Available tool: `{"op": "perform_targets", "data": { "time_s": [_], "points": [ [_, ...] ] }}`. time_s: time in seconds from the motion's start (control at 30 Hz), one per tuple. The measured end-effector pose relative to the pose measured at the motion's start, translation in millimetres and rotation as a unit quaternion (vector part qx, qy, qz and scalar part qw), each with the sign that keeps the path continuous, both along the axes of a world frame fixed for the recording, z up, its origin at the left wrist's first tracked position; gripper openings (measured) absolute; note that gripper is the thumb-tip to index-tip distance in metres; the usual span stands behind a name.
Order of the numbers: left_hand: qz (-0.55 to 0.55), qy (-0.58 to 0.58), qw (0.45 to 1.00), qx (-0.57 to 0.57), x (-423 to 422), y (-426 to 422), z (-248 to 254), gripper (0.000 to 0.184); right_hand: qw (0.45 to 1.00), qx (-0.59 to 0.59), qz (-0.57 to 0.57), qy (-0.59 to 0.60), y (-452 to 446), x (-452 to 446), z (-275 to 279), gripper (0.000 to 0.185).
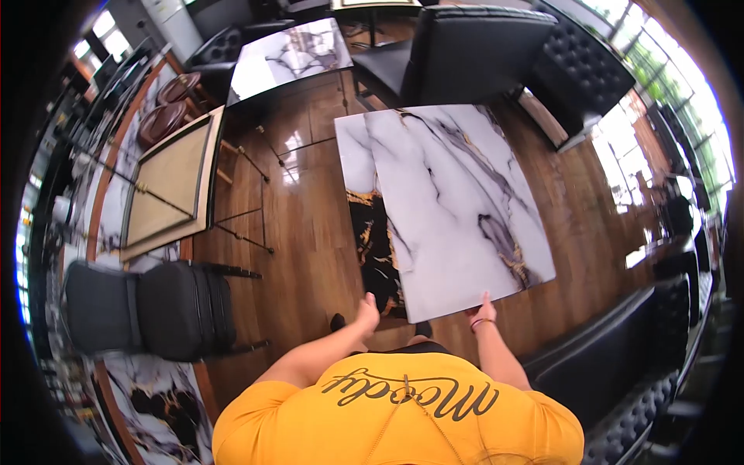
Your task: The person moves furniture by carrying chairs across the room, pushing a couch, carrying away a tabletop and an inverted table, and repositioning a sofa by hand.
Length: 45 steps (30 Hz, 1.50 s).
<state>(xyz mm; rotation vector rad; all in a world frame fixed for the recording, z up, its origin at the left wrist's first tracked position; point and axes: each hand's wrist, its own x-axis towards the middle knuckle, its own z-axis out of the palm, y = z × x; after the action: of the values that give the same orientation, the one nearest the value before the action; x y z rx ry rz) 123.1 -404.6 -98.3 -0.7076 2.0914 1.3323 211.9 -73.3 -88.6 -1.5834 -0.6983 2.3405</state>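
A glossy white marble-patterned tabletop with grey and gold veins extends in front of me. Along its left side shows a second surface, white at the far end and black with gold nearer me, partly covered by the white one. My right hand grips the near edge of the white tabletop, thumb on top and fingers hidden underneath. At the near left corner of the black-and-gold surface, my left hand is closed with its thumb up. Its fingers are mostly hidden; it seems to hold that edge.
To the left, a table lies tipped on its side, metal legs sticking out over the wooden floor. Black chairs stand nearer me. Another marble table and a black sofa are beyond; a black tufted seat is at right.
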Motion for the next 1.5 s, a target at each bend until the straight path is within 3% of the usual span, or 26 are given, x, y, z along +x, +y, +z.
{"op": "perform_targets", "data": {
  "time_s": [0.07, 0.13, 0.17, 0.2, 0.27, 0.3, 0.33, 0.37, 0.4, 0.43, 0.53, 0.6, 0.77, 0.8, 0.97, 1.03, 1.07, 1.1, 1.13, 1.17, 1.27, 1.33, 1.4, 1.43, 1.47, 1.5],
  "points": [
    [-0.136, -0.026, 0.99, 0.023, 33, 17, 14, 0.058, 0.995, 0.06, -0.014, -0.073, 12, 15, 15, 0.04],
    [-0.18, -0.166, 0.943, 0.225, 32, 15, 63, 0.057, 0.992, 0.067, -0.036, -0.102, 0, 29, 9, 0.044],
    [-0.323, -0.232, 0.892, 0.216, 26, 13, 49, 0.064, 0.989, 0.074, -0.05, -0.114, -1, 40, 10, 0.048],
    [-0.461, -0.168, 0.861, 0.131, 17, 15, 82, 0.073, 0.987, 0.08, -0.042, -0.134, -12, 55, 20, 0.048],
    [-0.487, -0.083, 0.861, 0.117, 3, 14, 70, 0.079, 0.993, 0.005, -0.067, -0.099, -46, 64, 32, 0.053],
    [-0.44, -0.081, 0.884, 0.137, -11, 17, 56, 0.082, 0.993, 0.0, -0.059, -0.1, -55, 69, 30, 0.055],
    [-0.354, -0.087, 0.892, 0.266, -53, 12, 145, 0.087, 0.993, -0.006, -0.057, -0.1, -67, 73, 22, 0.057],
    [-0.343, -0.093, 0.924, 0.139, -66, 19, 58, 0.084, 0.994, -0.032, -0.06, -0.083, -86, 68, 38, 0.057],
    [-0.273, -0.051, 0.954, 0.113, -86, 24, 34, 0.082, 0.997, -0.041, -0.023, -0.069, -94, 71, 37, 0.058],
    [-0.245, -0.054, 0.953, 0.17, -123, 25, 81, 0.076, 0.996, -0.041, -0.02, -0.077, -102, 70, 35, 0.06],
    [-0.183, 0.078, 0.966, 0.167, -189, 44, 45, 0.063, 0.992, -0.022, -0.005, -0.123, -108, 79, 32, 0.065],
    [-0.122, 0.053, 0.966, 0.222, -227, 55, 28, 0.047, 0.988, -0.001, -0.001, -0.154, -111, 79, 32, 0.067],
    [-0.086, -0.033, 0.938, 0.335, -247, 63, 29, 0.043, 0.984, 0.066, -0.002, -0.166, -123, 76, 13, 0.067],
    [-0.072, 0.058, 0.953, 0.287, -245, 68, 8, 0.043, 0.99, 0.061, -0.012, -0.13, -133, 70, 23, 0.066],
    [-0.09, 0.076, 0.938, 0.326, -274, 54, -60, 0.046, 0.975, 0.088, 0.019, -0.202, -148, 47, 40, 0.066],
    [-0.026, 0.065, 0.946, 0.316, -228, 33, 17, 0.043, 0.955, 0.166, 0.045, -0.244, -144, 73, -1, 0.07],
    [0.003, -0.022, 0.945, 0.327, -208, 18, 55, 0.041, 0.953, 0.193, 0.036, -0.229, -155, 73, 38, 0.073],
    [-0.005, -0.066, 0.935, 0.348, -201, 2, 14, 0.037, 0.951, 0.176, 0.046, -0.25, -150, 81, 47, 0.073],
    [-0.046, -0.061, 0.934, 0.35, -189, -15, -8, 0.031, 0.941, 0.192, 0.066, -0.272, -137, 118, -2, 0.072],
    [-0.03, -0.127, 0.903, 0.41, -178, -30, -5, 0.026, 0.912, 0.232, 0.079, -0.33, -141, 122, 5, 0.076],
    [-0.142, -0.331, 0.855, 0.372, -151, -95, 10, 0.031, 0.895, 0.261, 0.068, -0.355, -164, 170, -9, 0.076],
    [-0.358, -0.356, 0.844, 0.182, -167, -122, 16, 0.038, 0.854, 0.27, 0.096, -0.434, -175, 178, 3, 0.079],
    [-0.571, -0.214, 0.784, 0.116, -217, -128, 71, 0.034, 0.808, 0.287, 0.085, -0.508, -182, 189, -2, 0.084],
    [-0.655, -0.016, 0.756, 0.004, -243, -127, 83, 0.032, 0.807, 0.284, 0.091, -0.509, -182, 185, 5, 0.084],
    [-0.604, 0.079, 0.792, 0.034, -264, -135, 64, 0.03, 0.796, 0.271, 0.087, -0.534, -183, 184, 18, 0.087],
    [-0.542, 0.132, 0.829, 0.035, -291, -122, 92, 0.03, 0.787, 0.259, 0.078, -0.554, -181, 177, 22, 0.09]
  ]
}}
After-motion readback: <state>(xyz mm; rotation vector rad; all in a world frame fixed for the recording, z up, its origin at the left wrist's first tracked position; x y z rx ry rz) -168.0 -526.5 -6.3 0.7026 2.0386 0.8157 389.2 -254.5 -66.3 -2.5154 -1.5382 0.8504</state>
